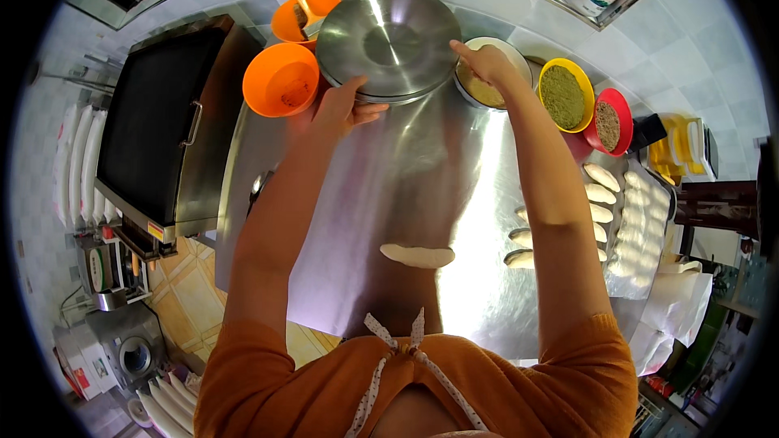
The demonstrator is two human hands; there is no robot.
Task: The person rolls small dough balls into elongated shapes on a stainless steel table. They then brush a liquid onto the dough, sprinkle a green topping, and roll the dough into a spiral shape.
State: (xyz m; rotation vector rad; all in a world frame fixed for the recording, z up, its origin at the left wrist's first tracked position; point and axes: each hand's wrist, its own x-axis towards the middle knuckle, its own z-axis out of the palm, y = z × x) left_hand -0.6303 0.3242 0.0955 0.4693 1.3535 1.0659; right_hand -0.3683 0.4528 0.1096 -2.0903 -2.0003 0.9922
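Both my hands are on a wide, round stainless steel basin (430, 28) at the far side of the steel table. My left hand (345, 109) grips its near left rim, thumb above and fingers below. At the right rim, the fingers of my right hand (484, 62) close on the edge. A second rim shows just under the first; whether it is another basin I cannot tell. Partly behind my right hand stands a white bowl (480, 91) of tan filling or powder. One long, pale dough piece (418, 256) lies on the table (357, 211) near me.
Orange bowls (280, 81) stand left of the basin, one holding a ladle. To the right are a yellow bowl (565, 96) of green powder and a red bowl (608, 123). Several dough pieces (600, 193) lie beside a tray (637, 227). A black-topped oven (162, 122) stands left.
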